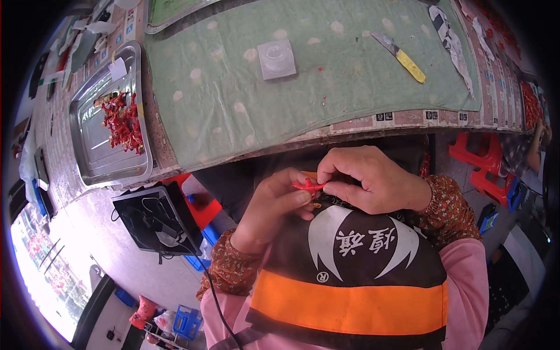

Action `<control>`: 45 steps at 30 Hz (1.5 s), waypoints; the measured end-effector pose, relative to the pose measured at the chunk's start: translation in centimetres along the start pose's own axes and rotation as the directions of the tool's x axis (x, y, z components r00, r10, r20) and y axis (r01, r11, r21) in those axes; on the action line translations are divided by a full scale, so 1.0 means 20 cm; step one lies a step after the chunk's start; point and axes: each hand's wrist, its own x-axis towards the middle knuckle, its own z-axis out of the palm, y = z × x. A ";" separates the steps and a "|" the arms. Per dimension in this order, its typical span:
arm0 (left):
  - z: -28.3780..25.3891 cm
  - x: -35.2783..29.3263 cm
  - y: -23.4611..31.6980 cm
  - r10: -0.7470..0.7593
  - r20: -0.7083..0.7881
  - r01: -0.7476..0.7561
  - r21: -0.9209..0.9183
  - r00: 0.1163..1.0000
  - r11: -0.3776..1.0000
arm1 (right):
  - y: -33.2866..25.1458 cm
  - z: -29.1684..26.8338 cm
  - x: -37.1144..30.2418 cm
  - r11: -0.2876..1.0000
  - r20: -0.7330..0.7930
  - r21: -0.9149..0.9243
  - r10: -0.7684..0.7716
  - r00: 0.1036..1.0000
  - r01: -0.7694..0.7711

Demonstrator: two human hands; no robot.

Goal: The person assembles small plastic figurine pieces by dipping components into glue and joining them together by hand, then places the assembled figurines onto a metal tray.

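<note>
Between my two hands, above my lap and just off the table's near edge, is a small red figurine (308,186). My left hand (274,201) pinches its body between thumb and fingers. From the other side, my right hand (364,181) closes thumb and forefinger at the figurine's right end; whether a tiny part sits in that pinch is hidden by the fingertips. A metal tray (146,160) on the table's left holds a heap of similar red figurines (123,122) with gold bits.
A green spotted cloth (221,76) covers the table. On it lie a small clear square dish (277,60), a yellow-handled knife (411,65) and a crumpled striped rag (450,44). Red stools (481,154) stand at right, near another person's arm (535,149). A black box (154,219) sits below the tray.
</note>
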 end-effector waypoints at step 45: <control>-0.06 0.03 -0.08 -0.033 0.046 0.037 -0.082 0.998 0.996 | 0.04 0.05 -0.01 0.993 0.029 0.112 0.041 0.999 -0.044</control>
